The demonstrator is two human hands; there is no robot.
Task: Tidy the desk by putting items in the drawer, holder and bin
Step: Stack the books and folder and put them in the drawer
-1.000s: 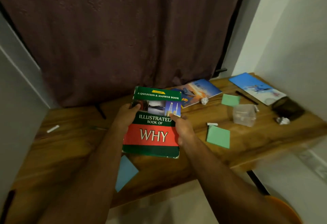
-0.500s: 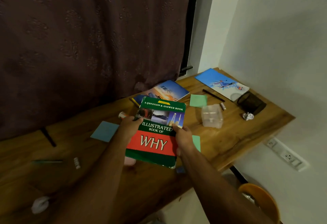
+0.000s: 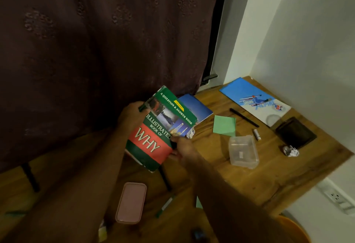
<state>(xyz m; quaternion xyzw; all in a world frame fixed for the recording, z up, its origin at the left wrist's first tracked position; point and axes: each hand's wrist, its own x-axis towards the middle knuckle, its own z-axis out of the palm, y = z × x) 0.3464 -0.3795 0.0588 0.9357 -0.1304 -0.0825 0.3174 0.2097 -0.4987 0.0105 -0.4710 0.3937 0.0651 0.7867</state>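
Both hands grip the green-and-red "Illustrated Book of Why" [image 3: 159, 129], which is held above the wooden desk [image 3: 269, 168], tilted with its top edge turned up and to the right. The left hand [image 3: 132, 117] wraps the book's left edge near the upper corner; the right hand [image 3: 183, 148] pinches its lower right edge, thumb on the cover.

Just beyond the book's top edge, a blue-covered book [image 3: 197, 106] lies flat on the desk, and a crumpled paper ball [image 3: 191, 133] peeks out directly under the held book, close above the right hand. To the right of the right hand come a green sticky note [image 3: 224, 125] and a clear plastic container [image 3: 243, 151], with bare wood between hand and container. Farther right lie a black pen [image 3: 244, 117], a small white eraser-like piece [image 3: 256, 134], a blue skiing booklet [image 3: 253, 100], a dark mesh holder [image 3: 295, 133] tipped on its side and a second crumpled ball [image 3: 291, 151], near the desk's right edge. The booklet and holder lie close to the white wall [image 3: 307, 41].

Below the left hand, toward the near edge, a pink case [image 3: 131, 202] and a green marker [image 3: 166, 205] rest on the desk. A dark curtain [image 3: 96, 41] hangs behind the left hand, and an orange bin rim [image 3: 295, 227] shows below the desk's near right corner.
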